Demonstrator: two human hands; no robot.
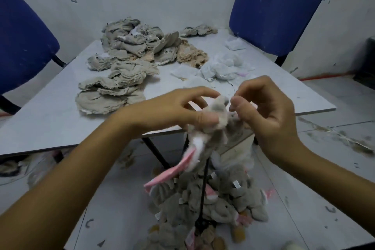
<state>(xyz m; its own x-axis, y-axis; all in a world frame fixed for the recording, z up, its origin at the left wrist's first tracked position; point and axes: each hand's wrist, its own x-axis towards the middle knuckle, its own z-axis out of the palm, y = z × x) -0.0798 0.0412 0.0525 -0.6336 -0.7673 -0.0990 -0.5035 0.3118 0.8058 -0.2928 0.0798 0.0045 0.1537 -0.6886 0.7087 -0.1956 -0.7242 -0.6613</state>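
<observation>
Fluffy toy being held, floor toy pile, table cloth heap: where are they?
fluffy toy (215, 134), head view, grey body.
toy pile (237, 197), head view, grey middle.
cloth heap (109, 95), head view, front layers.

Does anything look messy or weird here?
Yes. A heap of grey plush pieces lies on the floor by the table, and fabric scraps litter the floor. The plush piece in the left hand and right hand hangs limp.

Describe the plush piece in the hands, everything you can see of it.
The plush piece is a limp, unstuffed-looking grey fleece skin with a long ear, pink inside and white-edged, dangling lower left. It hangs before the table edge, above a pile of like pieces on the floor. The left hand pinches its upper part; the right hand pinches at its top. Blur hides finer detail.
</observation>
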